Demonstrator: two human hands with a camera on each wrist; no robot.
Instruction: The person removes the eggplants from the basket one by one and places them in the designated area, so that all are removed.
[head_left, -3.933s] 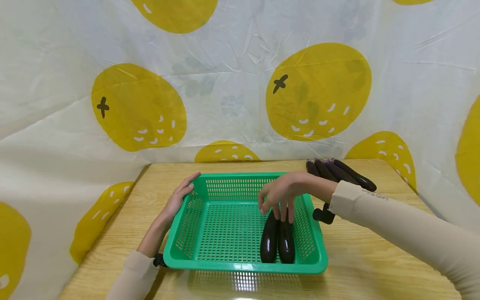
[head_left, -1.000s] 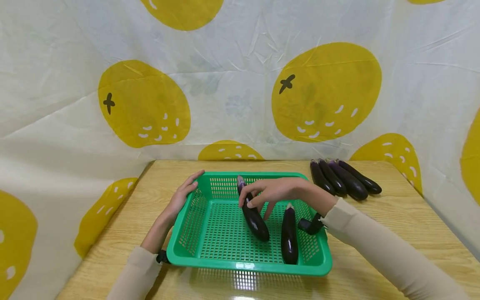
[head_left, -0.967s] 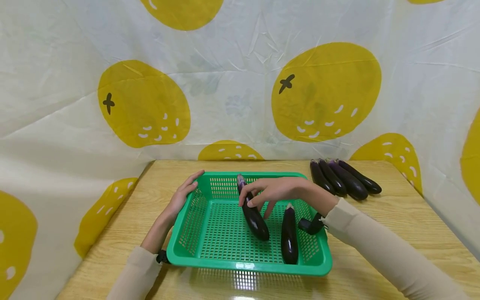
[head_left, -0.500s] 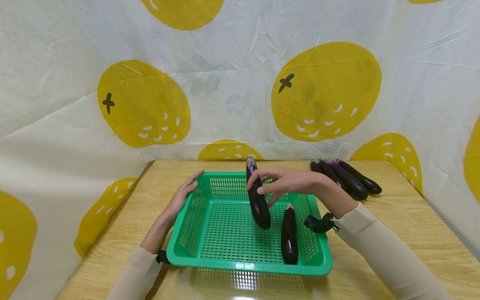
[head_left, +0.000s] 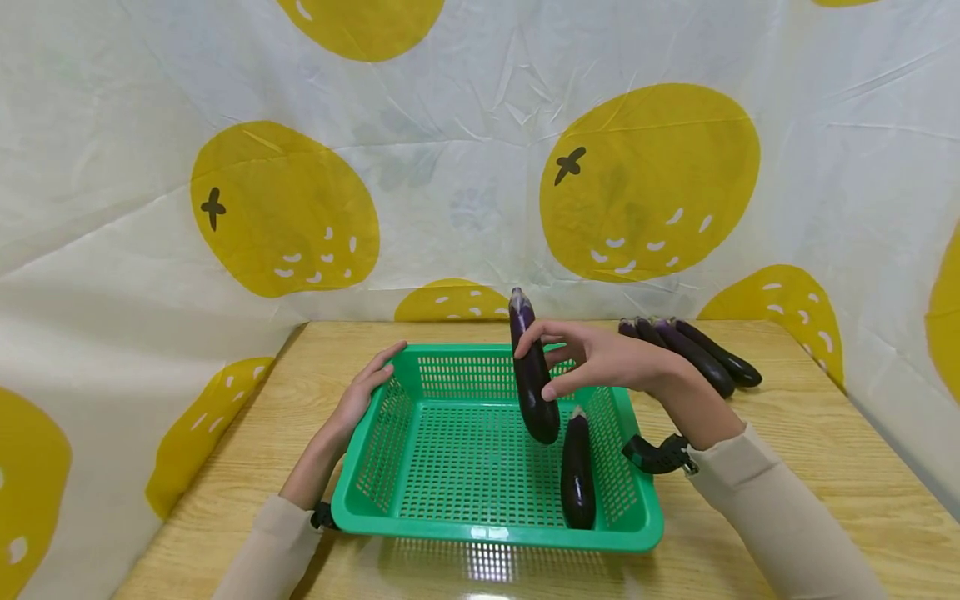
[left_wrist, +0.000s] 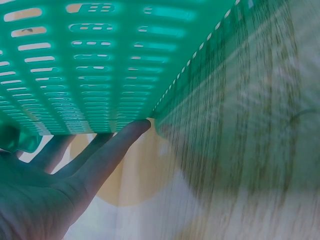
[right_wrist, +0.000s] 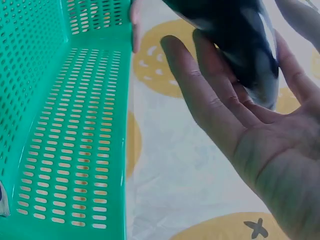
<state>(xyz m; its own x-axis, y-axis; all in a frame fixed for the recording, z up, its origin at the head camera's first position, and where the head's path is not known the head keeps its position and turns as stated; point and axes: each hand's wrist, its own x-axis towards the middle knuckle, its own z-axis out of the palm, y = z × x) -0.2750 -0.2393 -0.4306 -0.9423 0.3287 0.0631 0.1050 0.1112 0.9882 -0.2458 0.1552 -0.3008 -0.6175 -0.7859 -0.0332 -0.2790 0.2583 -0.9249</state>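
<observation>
In the head view, my right hand [head_left: 600, 358] holds a glossy dark eggplant [head_left: 534, 375] between thumb and fingers, stem end up. It hangs above the right half of a green plastic basket [head_left: 491, 533]. In the right wrist view the lower part of this eggplant [right_wrist: 250, 55] lies among the fingers. A second eggplant [head_left: 577, 475] lies inside the basket along its right side, stem pointing to the back. My left hand [head_left: 358, 398] rests on the basket's rim at the back left corner. Its fingers [left_wrist: 107, 155] look fairly straight against the basket in the left wrist view.
Several more eggplants [head_left: 697, 354] lie side by side at the back right of the wooden table [head_left: 757, 483]. A white cloth with yellow fruit prints [head_left: 480, 192] hangs behind the table and along its sides.
Earlier my right hand hovered over two eggplants lying side by side in the basket. It has gripped the left one and lifted it up, then rightward. My left hand has stayed on the rim.
</observation>
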